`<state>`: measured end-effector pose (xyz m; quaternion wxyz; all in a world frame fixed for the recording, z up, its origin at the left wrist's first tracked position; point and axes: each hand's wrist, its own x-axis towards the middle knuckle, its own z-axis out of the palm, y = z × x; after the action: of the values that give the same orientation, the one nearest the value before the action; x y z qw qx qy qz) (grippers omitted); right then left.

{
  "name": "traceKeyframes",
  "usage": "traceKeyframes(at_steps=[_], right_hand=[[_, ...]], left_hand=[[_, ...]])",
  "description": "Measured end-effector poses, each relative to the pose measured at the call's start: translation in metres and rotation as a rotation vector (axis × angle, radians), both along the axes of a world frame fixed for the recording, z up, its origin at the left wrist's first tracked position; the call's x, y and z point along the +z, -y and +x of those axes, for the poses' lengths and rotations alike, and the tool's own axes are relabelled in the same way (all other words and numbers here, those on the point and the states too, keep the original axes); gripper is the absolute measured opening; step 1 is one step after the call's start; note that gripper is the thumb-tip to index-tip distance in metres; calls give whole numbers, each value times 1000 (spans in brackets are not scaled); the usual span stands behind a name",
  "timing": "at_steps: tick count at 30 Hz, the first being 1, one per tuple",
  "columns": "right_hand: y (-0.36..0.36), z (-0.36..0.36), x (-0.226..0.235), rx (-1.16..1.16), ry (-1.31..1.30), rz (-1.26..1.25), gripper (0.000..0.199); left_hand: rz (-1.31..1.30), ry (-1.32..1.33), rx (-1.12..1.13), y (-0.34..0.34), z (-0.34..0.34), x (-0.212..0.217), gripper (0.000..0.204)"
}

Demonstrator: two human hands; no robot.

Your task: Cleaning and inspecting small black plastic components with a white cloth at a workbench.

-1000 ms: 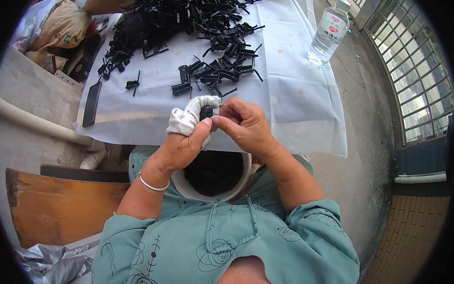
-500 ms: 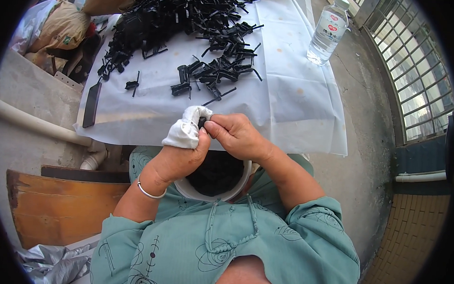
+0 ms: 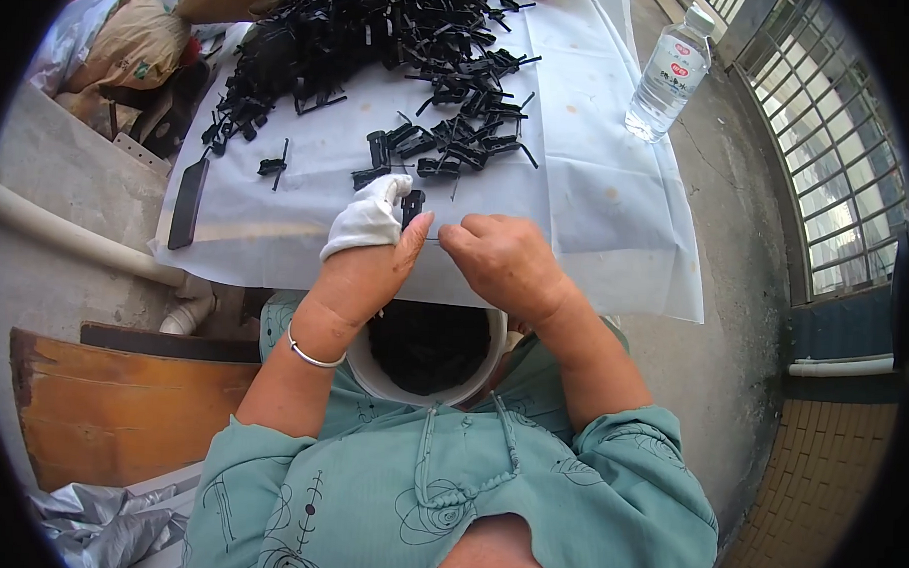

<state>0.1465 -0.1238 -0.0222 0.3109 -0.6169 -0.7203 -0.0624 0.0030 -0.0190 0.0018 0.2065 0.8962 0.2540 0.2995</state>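
While pinched between gloved fingers [image 3: 382, 203] and bare thumb of the left hand [image 3: 367, 256], small black plastic part [image 3: 412, 206] upright, just above the thumb tip. Right hand [image 3: 500, 263] close beside, fingertips narrowed onto something thin at the part's lower edge, too small to make out. Beyond the fingers, scattered black clips [image 3: 449, 149] on white sheet [image 3: 598, 189]. Below the wrists, white bucket [image 3: 391, 384] of dark pieces. Far right, clear water bottle [image 3: 668, 76].

Small black plastic clip [image 3: 413, 206] upright, pinched at white-covered table edge
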Motion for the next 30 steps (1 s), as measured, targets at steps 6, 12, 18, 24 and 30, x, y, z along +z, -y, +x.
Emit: traceKeyframes(at_steps=[6, 12, 18, 24, 30], right_hand=[[-1, -12, 5, -7, -589, 102, 6], [-5, -12, 6, 40, -1097, -78, 19], [0, -10, 2, 90, -915, -156, 22], [-10, -26, -20, 42, -1072, -102, 26], [-2, -11, 1, 119, -1003, -172, 20]], left_hand=[[-934, 98, -113, 10, -4, 10, 25], [-952, 326, -268, 21, -6, 4, 29], [-417, 240, -155, 26, -3, 2, 26], [-72, 174, -180, 20, -3, -11, 25], [-427, 344, -213, 22, -6, -10, 30]])
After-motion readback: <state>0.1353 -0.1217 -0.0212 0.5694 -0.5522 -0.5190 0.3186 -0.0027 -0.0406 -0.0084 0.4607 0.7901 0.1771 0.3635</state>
